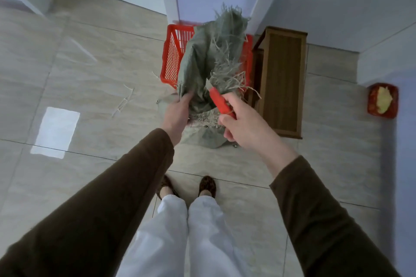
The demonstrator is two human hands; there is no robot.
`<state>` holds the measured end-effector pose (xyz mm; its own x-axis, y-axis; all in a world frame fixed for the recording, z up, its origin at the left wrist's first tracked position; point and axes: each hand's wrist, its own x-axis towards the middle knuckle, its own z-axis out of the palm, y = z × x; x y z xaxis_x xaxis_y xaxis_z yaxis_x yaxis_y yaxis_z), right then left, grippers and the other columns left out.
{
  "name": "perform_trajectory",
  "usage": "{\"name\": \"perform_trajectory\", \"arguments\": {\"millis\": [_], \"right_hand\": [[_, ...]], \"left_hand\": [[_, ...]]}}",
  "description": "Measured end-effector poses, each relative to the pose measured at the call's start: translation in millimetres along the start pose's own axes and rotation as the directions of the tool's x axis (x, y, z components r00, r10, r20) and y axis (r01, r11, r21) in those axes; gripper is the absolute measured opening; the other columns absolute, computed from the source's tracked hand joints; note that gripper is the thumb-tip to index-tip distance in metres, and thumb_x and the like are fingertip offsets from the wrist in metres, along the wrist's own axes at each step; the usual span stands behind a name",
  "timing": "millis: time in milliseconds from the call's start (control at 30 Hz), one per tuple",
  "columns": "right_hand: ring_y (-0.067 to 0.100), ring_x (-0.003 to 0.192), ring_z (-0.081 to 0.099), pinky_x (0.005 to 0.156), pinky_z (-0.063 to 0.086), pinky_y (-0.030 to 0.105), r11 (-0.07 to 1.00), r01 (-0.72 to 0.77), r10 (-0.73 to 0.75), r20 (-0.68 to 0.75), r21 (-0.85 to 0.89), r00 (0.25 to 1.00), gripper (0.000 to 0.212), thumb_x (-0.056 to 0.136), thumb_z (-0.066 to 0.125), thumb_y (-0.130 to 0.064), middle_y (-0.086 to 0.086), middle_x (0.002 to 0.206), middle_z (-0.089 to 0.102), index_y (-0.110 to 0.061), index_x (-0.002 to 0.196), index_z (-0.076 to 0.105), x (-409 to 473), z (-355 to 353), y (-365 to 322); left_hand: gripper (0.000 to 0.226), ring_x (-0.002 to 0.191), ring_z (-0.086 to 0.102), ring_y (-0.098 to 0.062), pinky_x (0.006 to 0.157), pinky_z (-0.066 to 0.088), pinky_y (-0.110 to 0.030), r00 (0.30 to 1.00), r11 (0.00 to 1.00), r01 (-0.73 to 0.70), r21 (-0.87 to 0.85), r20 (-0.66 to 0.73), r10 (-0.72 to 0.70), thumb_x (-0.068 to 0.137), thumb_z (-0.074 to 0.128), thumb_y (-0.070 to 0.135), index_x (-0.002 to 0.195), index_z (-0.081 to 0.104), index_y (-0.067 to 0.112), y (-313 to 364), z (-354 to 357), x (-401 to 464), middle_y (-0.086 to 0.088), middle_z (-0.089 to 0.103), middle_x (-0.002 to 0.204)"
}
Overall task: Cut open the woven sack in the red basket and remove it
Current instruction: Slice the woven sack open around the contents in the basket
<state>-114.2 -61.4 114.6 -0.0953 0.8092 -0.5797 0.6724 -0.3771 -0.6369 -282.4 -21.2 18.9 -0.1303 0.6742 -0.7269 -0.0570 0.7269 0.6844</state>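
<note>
A grey-green woven sack (203,56) with badly frayed edges rises out of the red plastic basket (172,56) and spills over its near side onto the floor. My left hand (176,112) grips the sack's near-left edge. My right hand (243,123) holds a red utility knife (219,101), whose blade tip points up into the frayed strands at the sack's cut edge. The sack hides most of the basket's inside.
A brown wooden stool (281,78) stands right against the basket. A white wall corner rises behind the basket. Loose sack strands (123,101) lie on the tiled floor to the left. A red tray with something yellow (382,101) sits far right. My feet (208,184) stand below.
</note>
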Motion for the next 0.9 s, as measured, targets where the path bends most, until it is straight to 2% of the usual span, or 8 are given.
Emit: {"name": "perform_trajectory", "arguments": {"millis": [167,300,433,533,667,733,800,900], "right_hand": [[0.016,0.085,0.064,0.08,0.06,0.04,0.998,0.044,-0.021,-0.421,0.046,0.907,0.033,0.098,0.067,-0.04,0.001,0.115,0.059,-0.025,0.126,0.056,23,20,-7],[0.028,0.13,0.057,0.107,0.05,0.046,0.961,-0.186,0.24,-0.279,0.204,0.93,0.096,0.087,0.075,-0.059,0.009,0.158,0.044,-0.018,0.16,0.029,51,40,-1],[0.02,0.067,0.061,0.054,0.05,0.026,0.785,-0.244,0.436,-0.229,0.57,0.87,0.028,0.091,0.078,-0.041,0.001,0.082,0.065,-0.017,0.099,0.066,63,52,22],[0.014,0.049,0.047,0.056,0.042,0.035,0.726,-0.175,0.451,-0.268,0.664,0.851,0.025,0.093,0.076,-0.034,-0.004,0.06,0.049,-0.021,0.078,0.061,62,54,32],[0.01,0.049,0.049,0.057,0.047,0.037,0.727,-0.15,0.42,-0.261,0.671,0.869,0.024,0.094,0.076,-0.037,-0.003,0.066,0.051,-0.016,0.088,0.067,53,56,31],[0.012,0.051,0.05,0.058,0.047,0.038,0.75,-0.12,0.378,-0.272,0.65,0.885,0.028,0.093,0.076,-0.039,-0.002,0.067,0.052,-0.013,0.089,0.067,52,59,30],[0.014,0.052,0.05,0.06,0.047,0.04,0.783,-0.102,0.34,-0.286,0.613,0.896,0.028,0.093,0.075,-0.041,-0.003,0.065,0.054,-0.016,0.083,0.067,52,63,28],[0.018,0.056,0.055,0.063,0.049,0.042,0.796,-0.084,0.311,-0.286,0.6,0.906,0.024,0.095,0.073,-0.039,-0.003,0.066,0.059,-0.02,0.08,0.068,50,68,24]], "left_hand": [[0.018,0.057,0.071,0.001,0.044,0.047,-0.013,0.999,0.996,-0.034,-0.088,0.029,0.037,0.105,0.055,0.025,0.106,0.071,0.017,-11,6,-15,0.012,0.078,0.069],[0.025,0.088,0.076,-0.018,0.072,0.06,-0.027,0.997,0.989,-0.017,-0.146,0.068,0.027,0.106,0.05,0.017,0.114,0.072,0.009,-14,4,-25,-0.007,0.081,0.1],[0.022,0.066,0.067,-0.017,0.048,0.051,-0.021,1.0,0.984,0.009,-0.175,0.001,-0.009,0.101,0.048,-0.004,0.107,0.064,0.01,-16,0,-29,-0.009,0.07,0.086],[0.026,0.072,0.063,-0.021,0.053,0.053,-0.026,0.991,0.964,0.092,-0.249,-0.071,-0.113,0.099,0.045,-0.011,0.106,0.056,0.012,-16,-4,-26,-0.01,0.064,0.092],[0.029,0.07,0.056,-0.017,0.051,0.05,-0.024,0.984,0.969,0.154,-0.191,-0.057,-0.168,0.097,0.044,-0.008,0.121,0.049,0.009,-9,-4,-28,-0.013,0.059,0.104],[0.057,0.091,0.065,-0.021,0.063,0.056,-0.024,0.994,0.993,0.075,-0.093,-0.075,-0.082,0.091,0.062,0.003,0.141,0.035,0.011,-3,-1,-30,-0.016,0.055,0.129],[0.1,0.135,0.05,-0.032,0.103,0.049,-0.036,0.969,0.984,-0.148,0.098,-0.186,0.164,0.077,0.074,0.017,0.157,0.016,0.028,8,0,-36,-0.013,0.033,0.156],[0.095,0.148,0.032,-0.035,0.113,0.028,-0.045,0.732,0.557,-0.51,0.656,-0.01,0.682,0.072,0.067,0.024,0.158,0.029,0.031,22,6,-45,-0.006,0.029,0.164]]}}
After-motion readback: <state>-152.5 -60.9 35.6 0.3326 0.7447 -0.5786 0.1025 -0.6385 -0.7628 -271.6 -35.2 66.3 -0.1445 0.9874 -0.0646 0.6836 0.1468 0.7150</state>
